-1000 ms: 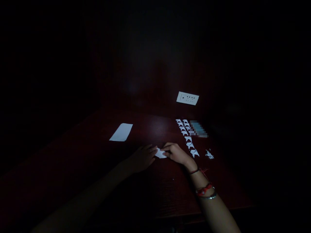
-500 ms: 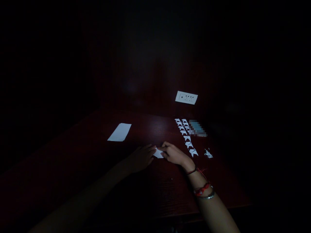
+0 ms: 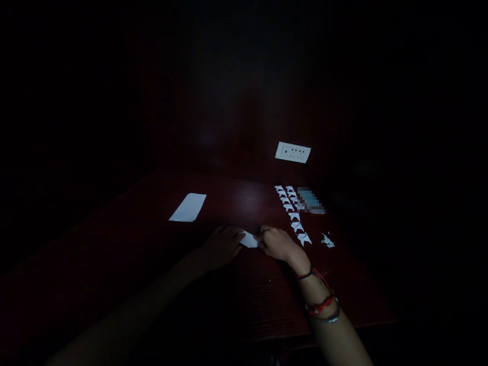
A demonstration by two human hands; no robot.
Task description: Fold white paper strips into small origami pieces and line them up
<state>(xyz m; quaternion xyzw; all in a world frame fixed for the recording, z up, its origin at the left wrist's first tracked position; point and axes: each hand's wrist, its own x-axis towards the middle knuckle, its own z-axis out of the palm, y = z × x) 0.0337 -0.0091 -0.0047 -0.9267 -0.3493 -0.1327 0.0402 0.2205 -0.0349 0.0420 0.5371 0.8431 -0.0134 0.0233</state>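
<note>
A small folded piece of white paper (image 3: 249, 240) lies on the dark red table between my two hands. My left hand (image 3: 224, 248), in deep shadow, holds its left edge with the fingertips. My right hand (image 3: 277, 242), its fingers curled, grips the right edge between thumb and forefinger. Just right of that hand, several folded white paper pieces (image 3: 295, 216) with notched ends stand in two slanting rows. To the left, beyond my left hand, lies a stack of white paper sheets (image 3: 188, 207).
A pixelated bluish flat object (image 3: 310, 199) lies beside the folded rows. Small white scraps (image 3: 328, 240) are heaped at the right. A white socket plate (image 3: 293, 152) is on the back wall. The table's front edge (image 3: 366, 325) shows dimly; the surroundings are very dark.
My right hand has shifted slightly right along the paper, and its fingers have curled in more. The left hand stays at the left edge.
</note>
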